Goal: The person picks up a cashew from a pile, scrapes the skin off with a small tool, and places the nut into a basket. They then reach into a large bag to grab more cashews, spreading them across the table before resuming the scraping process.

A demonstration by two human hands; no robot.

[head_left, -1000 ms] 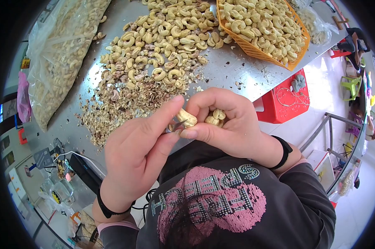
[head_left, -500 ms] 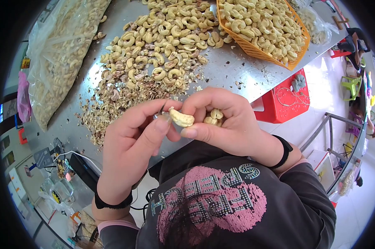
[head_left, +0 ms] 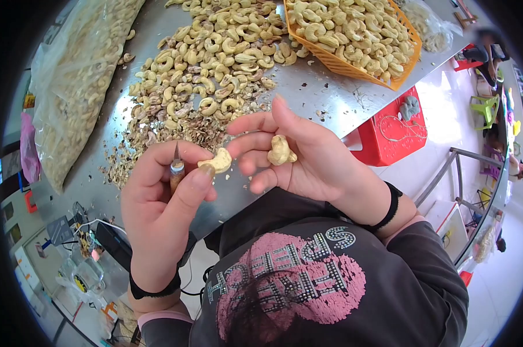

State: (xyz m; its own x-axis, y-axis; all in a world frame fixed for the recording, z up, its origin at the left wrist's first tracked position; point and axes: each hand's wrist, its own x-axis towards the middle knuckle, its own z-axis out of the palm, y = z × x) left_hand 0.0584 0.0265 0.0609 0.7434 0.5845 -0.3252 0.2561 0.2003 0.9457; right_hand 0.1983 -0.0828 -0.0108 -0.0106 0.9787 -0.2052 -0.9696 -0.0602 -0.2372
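Lighting: bright, cool-white. Glare: whitening the metal table (head_left: 120,107), upper left; shining on the floor (head_left: 445,107), right. Distortion: fisheye bending lines near the edges. Vignette: blackening corners. Blur: softening the far right background.

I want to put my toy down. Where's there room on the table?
A nearly bare patch of table lies between the orange basket, right hand and the edge by the red stool. A narrower strip runs between the big bag and the nuts. Nuts and shells crowd the middle.
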